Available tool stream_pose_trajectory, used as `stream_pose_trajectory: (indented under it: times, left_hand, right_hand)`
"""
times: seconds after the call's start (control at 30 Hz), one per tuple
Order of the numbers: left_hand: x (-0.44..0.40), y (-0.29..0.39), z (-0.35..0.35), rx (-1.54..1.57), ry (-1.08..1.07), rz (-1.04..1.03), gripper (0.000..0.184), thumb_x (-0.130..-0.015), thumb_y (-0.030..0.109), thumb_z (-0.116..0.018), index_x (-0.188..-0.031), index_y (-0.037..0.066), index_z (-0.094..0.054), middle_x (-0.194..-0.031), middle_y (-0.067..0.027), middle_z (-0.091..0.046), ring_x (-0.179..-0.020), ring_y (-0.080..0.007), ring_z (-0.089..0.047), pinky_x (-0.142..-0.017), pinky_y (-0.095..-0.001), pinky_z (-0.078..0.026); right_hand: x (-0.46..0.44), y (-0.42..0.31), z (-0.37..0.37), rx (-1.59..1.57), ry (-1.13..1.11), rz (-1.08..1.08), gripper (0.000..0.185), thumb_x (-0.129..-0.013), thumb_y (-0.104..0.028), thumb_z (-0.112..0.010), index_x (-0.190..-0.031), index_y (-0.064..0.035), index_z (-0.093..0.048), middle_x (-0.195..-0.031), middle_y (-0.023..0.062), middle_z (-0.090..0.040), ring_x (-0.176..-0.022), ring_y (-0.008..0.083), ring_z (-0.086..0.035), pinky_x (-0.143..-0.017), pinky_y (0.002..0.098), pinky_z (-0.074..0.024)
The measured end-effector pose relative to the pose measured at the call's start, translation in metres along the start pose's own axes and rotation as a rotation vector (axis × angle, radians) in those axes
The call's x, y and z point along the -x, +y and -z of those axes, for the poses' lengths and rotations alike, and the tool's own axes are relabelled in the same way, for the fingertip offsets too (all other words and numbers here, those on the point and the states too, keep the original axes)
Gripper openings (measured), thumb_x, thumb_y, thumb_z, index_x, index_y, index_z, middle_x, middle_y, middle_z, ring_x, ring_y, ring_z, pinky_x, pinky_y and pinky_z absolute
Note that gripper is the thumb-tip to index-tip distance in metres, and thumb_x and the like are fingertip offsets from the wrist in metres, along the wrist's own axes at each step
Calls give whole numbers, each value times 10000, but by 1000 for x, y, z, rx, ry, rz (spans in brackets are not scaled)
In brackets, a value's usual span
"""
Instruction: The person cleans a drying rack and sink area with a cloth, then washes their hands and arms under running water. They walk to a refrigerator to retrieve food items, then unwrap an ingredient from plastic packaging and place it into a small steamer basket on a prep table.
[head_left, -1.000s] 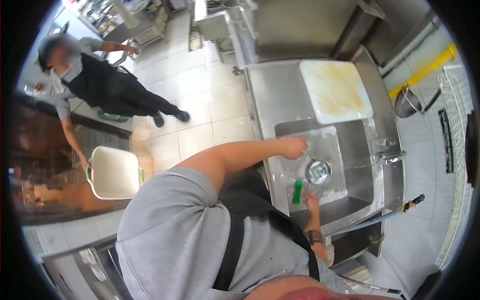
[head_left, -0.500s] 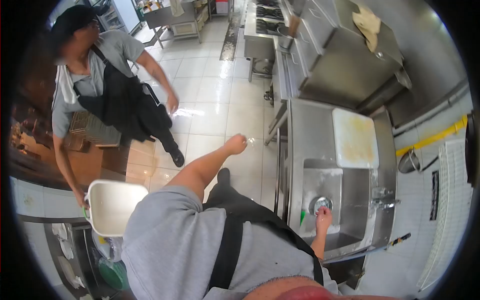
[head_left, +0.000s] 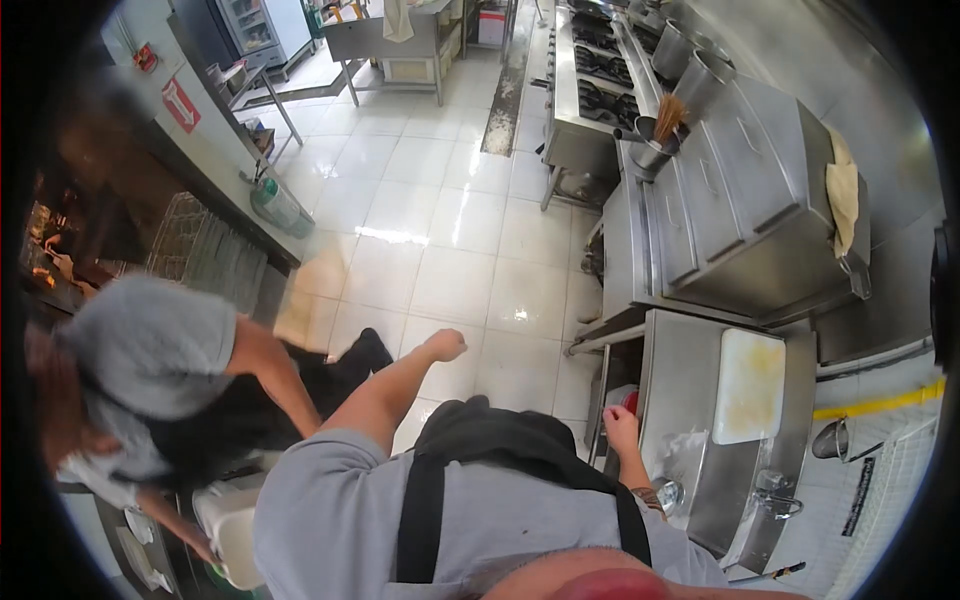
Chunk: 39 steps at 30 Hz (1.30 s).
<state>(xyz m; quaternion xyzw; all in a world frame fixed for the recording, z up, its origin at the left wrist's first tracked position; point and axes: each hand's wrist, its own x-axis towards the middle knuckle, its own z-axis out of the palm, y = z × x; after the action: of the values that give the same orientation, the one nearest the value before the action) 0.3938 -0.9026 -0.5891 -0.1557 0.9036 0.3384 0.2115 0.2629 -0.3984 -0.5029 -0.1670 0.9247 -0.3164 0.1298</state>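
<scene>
My left hand (head_left: 445, 346) is held out over the tiled floor in front of me, its fingers curled closed. Whatever it may hold is hidden. By the front edge of the steel sink counter (head_left: 675, 375) is my right hand (head_left: 620, 426), also with its fingers drawn in, and I cannot make out anything in it. A red object (head_left: 630, 400) shows just beyond that hand, under the counter's edge. A small metal bowl (head_left: 668, 494) sits in the sink basin, partly covered by my right forearm. The white cutting board (head_left: 750, 387) lies on the counter farther right.
To my left, a co-worker (head_left: 150, 350) bends down with a hand on a white tub (head_left: 235, 535). Ahead at right stand steel drawers (head_left: 700, 190) and a stove (head_left: 600, 90). A fire extinguisher (head_left: 280, 205) is by the left wall. A faucet (head_left: 775, 490) rises behind the basin.
My right hand has left the bowl in the sink and moved to the counter's front edge. My left hand stays extended. The co-worker has come closer and bent down, lowering the white tub.
</scene>
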Motion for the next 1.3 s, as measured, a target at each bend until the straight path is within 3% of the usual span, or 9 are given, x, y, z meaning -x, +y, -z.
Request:
stream_pose_trajectory:
  times: [0.1, 0.2, 0.6, 0.67, 0.7, 0.87, 1.0, 1.13, 1.3]
  left_hand:
    - [-13, -16, 60, 55, 148, 59, 395, -923, 346, -604, -1103, 27, -752, -1141, -204, -730, -1111, -395, -662, -991, -465, -519]
    - [-36, -43, 113, 150, 230, 46, 409, -925, 366, -611, -1113, 30, -748, -1147, -191, -734, -1099, -381, -674, -984, -452, -528]
    - [-1, -287, 214, 107, 297, 609, 464, -935, 412, -554, -1098, 20, -741, -1161, -236, -704, -1111, -401, -660, -990, -484, -514]
    - [34, -299, 205, 284, 255, 749, 427, -898, 380, -608, -1030, 3, -757, -1067, -235, -733, -1029, -407, -693, -934, -470, -539]
    - [53, -301, 198, 357, 278, 781, 398, -881, 348, -637, -1044, 7, -762, -1072, -226, -738, -1042, -381, -701, -930, -463, -540]
    - [103, -310, 146, 615, 454, 1034, 382, -871, 335, -669, -1053, 14, -769, -1021, -204, -757, -983, -332, -733, -884, -428, -567]
    - [95, -305, 158, 845, 579, 1000, 263, -851, 190, -705, -1030, 7, -765, -866, -161, -762, -731, -249, -744, -741, -379, -596]
    - [42, -366, 250, 1010, 654, 1029, 201, -847, 111, -644, -1008, 28, -732, -975, -199, -730, -892, -323, -722, -789, -434, -586]
    - [-49, -475, 395, 383, 620, 835, 308, -968, 243, -536, -978, 7, -733, -1051, -250, -706, -1046, -421, -668, -910, -516, -523]
  right_hand:
    - [-3, 48, -35, 66, -420, -334, 300, -922, -312, -611, -1005, -62, -754, -943, 162, -760, -919, 363, -725, -774, 457, -556]
    - [-5, 119, -63, 463, -940, 101, 269, -910, -279, -615, -988, -43, -718, -924, 161, -744, -850, 321, -730, -715, 438, -570]
    - [-288, 4, -98, -579, -693, -491, 208, -869, -206, -677, -837, -9, -616, -809, 150, -687, -665, 290, -681, -590, 402, -578]
    - [-413, 22, -175, 75, -721, 181, 201, -881, -197, -658, -796, -15, -651, -745, 116, -693, -643, 243, -693, -558, 387, -564]
    - [-481, -9, -203, -168, -820, -441, 227, -883, -217, -617, -769, -42, -705, -724, 110, -720, -634, 252, -709, -590, 383, -564]
    - [-709, -255, -286, 767, -441, 702, 340, -922, -336, -598, -923, -29, -744, -830, 153, -732, -798, 267, -731, -695, 413, -584]
    - [-774, -531, -290, -128, -749, 2, 390, -943, -323, -636, -1158, -3, -695, -1081, 145, -725, -919, 276, -719, -817, 402, -575]
    - [-792, -738, -255, -695, -813, 185, 409, -1025, -261, -591, -1348, -11, -599, -1214, 118, -697, -1029, 218, -686, -896, 364, -550]
    - [-840, -877, -205, -985, -882, 477, 523, -1059, -333, -542, -1450, 11, -489, -1298, 150, -658, -1089, 230, -660, -938, 385, -546]
